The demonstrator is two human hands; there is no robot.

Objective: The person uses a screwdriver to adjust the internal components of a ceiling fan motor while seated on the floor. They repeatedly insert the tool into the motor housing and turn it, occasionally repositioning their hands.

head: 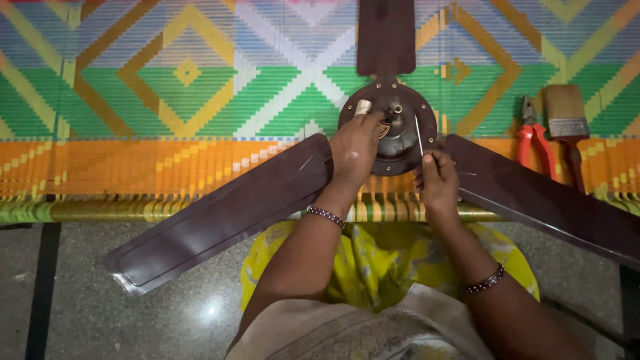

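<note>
A dark brown ceiling fan lies on a colourful woven mat; its round motor hub (407, 143) sits in the middle, with one blade (220, 213) reaching left, one (547, 200) right and one (385, 33) away from me. My left hand (357, 150) rests on the hub's left side, fingers at the wires near the centre shaft, with a small pale cylinder (362, 107) at its fingertips. My right hand (437, 180) holds a thin screwdriver (419, 133) upright, its tip at the hub's right side.
Red-handled pliers (531, 137) and a wide paintbrush (567, 120) lie on the mat (187, 87) to the right of the hub. The mat's near edge hangs over a speckled stone floor (133, 313). My yellow-clad lap sits below the fan.
</note>
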